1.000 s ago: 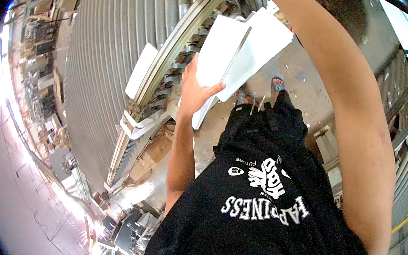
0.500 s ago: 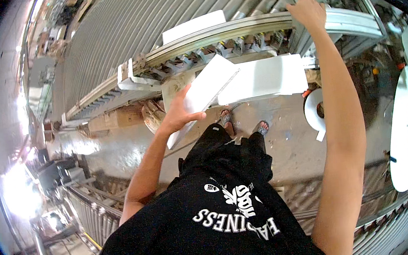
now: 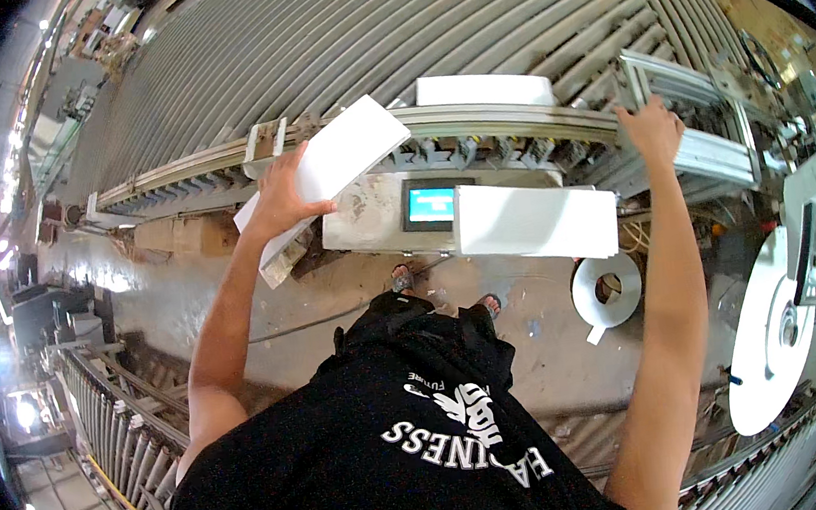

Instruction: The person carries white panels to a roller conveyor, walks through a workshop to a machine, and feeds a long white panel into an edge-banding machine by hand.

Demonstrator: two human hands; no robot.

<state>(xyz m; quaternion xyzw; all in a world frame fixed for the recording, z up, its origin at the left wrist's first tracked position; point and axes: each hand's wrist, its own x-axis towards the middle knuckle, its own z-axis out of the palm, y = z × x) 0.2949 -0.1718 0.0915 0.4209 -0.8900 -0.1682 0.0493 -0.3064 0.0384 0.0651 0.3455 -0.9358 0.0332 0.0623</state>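
Left hand (image 3: 283,197) gripping white panel (image 3: 338,167), right hand (image 3: 650,130) grasping metal frame (image 3: 695,121), touchscreen (image 3: 428,205) between.

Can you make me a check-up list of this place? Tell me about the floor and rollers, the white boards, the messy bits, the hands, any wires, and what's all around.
Surface: long roller track of grey metal rollers; stained concrete floor below.
Job's things: white board held tilted in the left hand; second white board lies flat by the small screen; third white board sits on the rail.
Clutter: roll of white tape on the floor; large white reel at right.
Hands: left hand grips the tilted board; right hand rests on the metal frame.
Cables: thin line on the floor, hard to tell.
Surroundings: another roller track at lower left.
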